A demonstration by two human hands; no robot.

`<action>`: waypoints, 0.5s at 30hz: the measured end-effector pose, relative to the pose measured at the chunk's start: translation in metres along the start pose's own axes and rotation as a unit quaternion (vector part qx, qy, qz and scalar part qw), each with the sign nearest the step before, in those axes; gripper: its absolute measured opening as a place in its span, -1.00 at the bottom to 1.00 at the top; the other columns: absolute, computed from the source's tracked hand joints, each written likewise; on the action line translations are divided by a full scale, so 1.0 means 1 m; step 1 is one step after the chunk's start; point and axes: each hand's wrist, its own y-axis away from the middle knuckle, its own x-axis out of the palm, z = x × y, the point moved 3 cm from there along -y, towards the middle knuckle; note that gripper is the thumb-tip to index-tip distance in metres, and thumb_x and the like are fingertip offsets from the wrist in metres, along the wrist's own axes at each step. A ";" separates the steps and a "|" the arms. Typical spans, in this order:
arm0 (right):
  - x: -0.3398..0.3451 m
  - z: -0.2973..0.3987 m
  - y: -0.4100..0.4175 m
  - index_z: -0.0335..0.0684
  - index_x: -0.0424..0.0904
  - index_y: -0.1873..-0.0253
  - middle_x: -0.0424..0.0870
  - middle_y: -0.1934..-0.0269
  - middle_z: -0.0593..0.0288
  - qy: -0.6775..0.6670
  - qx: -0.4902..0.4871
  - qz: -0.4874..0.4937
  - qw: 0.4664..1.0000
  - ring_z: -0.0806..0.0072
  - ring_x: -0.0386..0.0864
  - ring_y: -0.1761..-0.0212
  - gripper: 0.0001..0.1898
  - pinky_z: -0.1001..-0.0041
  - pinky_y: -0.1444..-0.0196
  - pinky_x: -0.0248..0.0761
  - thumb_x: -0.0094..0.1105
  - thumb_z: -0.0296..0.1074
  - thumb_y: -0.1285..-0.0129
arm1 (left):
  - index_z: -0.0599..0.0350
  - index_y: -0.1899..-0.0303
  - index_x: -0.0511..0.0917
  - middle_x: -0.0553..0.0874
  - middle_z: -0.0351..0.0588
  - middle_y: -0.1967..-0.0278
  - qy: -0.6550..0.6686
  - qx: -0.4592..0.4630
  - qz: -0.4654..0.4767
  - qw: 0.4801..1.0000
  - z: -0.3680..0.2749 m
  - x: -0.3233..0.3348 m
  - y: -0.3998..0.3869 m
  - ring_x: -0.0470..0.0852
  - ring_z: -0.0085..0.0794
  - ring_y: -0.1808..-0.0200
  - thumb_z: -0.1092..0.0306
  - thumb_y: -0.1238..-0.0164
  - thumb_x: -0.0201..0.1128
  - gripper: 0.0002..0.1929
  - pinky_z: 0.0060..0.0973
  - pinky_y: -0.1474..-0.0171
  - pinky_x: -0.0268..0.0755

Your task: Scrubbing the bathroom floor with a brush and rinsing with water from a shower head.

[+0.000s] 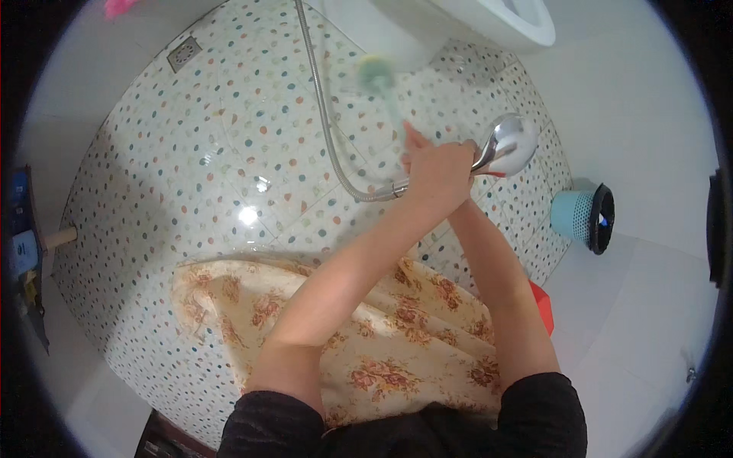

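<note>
My left hand is closed around the grip of a chrome handheld shower head, whose face is turned away from me. A flexible metal hose runs from its lower end up the floor. Beneath my left wrist crosses my right forearm, and my right hand, mostly hidden, grips a thin pale green handle. That handle leads to a round green and yellow scrubbing brush, blurred, by the base of a white toilet. A cream floral cloth covers my front below the arms.
Wet speckled floor tiles surround me, with a square metal drain at upper left. A blue perforated bin with a black rim stands by the right wall. Something red shows beside my right forearm. A shelf holds packages at far left.
</note>
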 end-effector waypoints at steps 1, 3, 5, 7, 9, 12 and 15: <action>-0.025 0.031 0.018 -0.19 0.30 -0.39 0.54 0.37 0.16 -0.020 0.002 0.000 1.000 0.39 0.42 0.45 -0.42 0.26 0.28 0.41 0.12 -0.34 -0.24 | 0.13 0.22 0.53 0.69 -0.03 0.42 0.011 0.008 0.001 1.000 -0.002 0.003 0.000 0.71 -0.14 0.28 0.34 -0.12 0.27 -0.80 -0.18 0.20 0.50; -0.045 0.058 0.018 -0.19 0.29 -0.39 0.54 0.37 0.15 -0.071 0.007 0.003 0.997 0.39 0.42 0.45 -0.41 0.26 0.28 0.42 0.12 -0.35 -0.24 | 0.13 0.22 0.53 0.69 -0.02 0.42 0.016 0.008 0.009 1.000 -0.015 -0.004 -0.003 0.71 -0.13 0.28 0.35 -0.11 0.27 -0.80 -0.18 0.20 0.50; -0.022 0.014 0.026 -0.19 0.29 -0.40 0.54 0.37 0.15 -0.145 0.021 0.030 0.989 0.39 0.42 0.44 -0.40 0.27 0.27 0.42 0.12 -0.35 -0.23 | 0.14 0.22 0.53 0.69 -0.02 0.42 -0.006 -0.012 0.008 1.000 0.001 -0.012 -0.001 0.71 -0.13 0.28 0.35 -0.11 0.27 -0.80 -0.17 0.20 0.50; -0.008 0.015 -0.062 -0.19 0.28 -0.41 0.55 0.37 0.15 -0.166 0.005 0.026 0.986 0.39 0.42 0.44 -0.39 0.27 0.27 0.43 0.12 -0.36 -0.23 | 0.14 0.20 0.53 0.70 0.00 0.41 0.011 0.070 -0.012 0.997 -0.025 0.000 -0.011 0.70 -0.10 0.30 0.36 -0.10 0.28 -0.78 -0.18 0.23 0.51; 0.032 -0.053 -0.074 -0.18 0.28 -0.41 0.55 0.38 0.15 -0.248 0.026 0.050 0.967 0.39 0.42 0.44 -0.39 0.28 0.26 0.43 0.12 -0.36 -0.23 | 0.13 0.19 0.52 0.70 0.00 0.40 -0.013 0.038 -0.005 0.999 -0.001 -0.004 -0.007 0.70 -0.10 0.30 0.36 -0.10 0.29 -0.77 -0.18 0.23 0.51; 0.041 -0.044 -0.075 -0.18 0.27 -0.42 0.55 0.38 0.14 -0.312 0.043 0.070 0.947 0.40 0.42 0.43 -0.38 0.29 0.26 0.43 0.11 -0.36 -0.23 | 0.12 0.18 0.52 0.70 0.00 0.38 -0.029 0.001 0.016 0.999 0.010 -0.013 0.001 0.70 -0.10 0.30 0.36 -0.11 0.31 -0.76 -0.19 0.22 0.51; 0.049 -0.025 -0.105 -0.20 0.28 -0.41 0.54 0.38 0.14 -0.143 0.086 0.027 0.986 0.39 0.42 0.42 -0.39 0.29 0.25 0.44 0.12 -0.37 -0.23 | 0.11 0.17 0.52 0.70 0.00 0.35 -0.032 -0.019 0.011 0.999 0.025 -0.020 -0.007 0.70 -0.09 0.29 0.35 -0.12 0.31 -0.76 -0.20 0.21 0.52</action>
